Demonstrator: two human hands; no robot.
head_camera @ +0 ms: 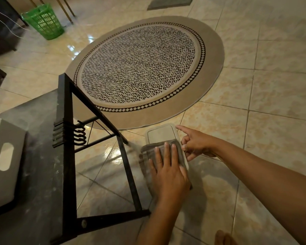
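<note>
A pale rectangular lid-like panel (160, 133) with rounded corners is held above the tiled floor. A grey cloth (148, 152) lies over its near half. My left hand (168, 172) presses flat on the cloth, fingers straight. My right hand (194, 144) holds the panel's right edge, thumb and lower fingers curled round it and the index finger stretched along the top corner. The panel's near end is hidden under the cloth and my left hand.
A black metal frame (67, 156) with hooks edges a dark grey surface (39, 174) at left, bearing a grey box (4, 165) with a handle slot. A round patterned rug (145, 68) lies ahead. A green basket (42, 21) stands far left. A foot (223, 237) shows at the bottom.
</note>
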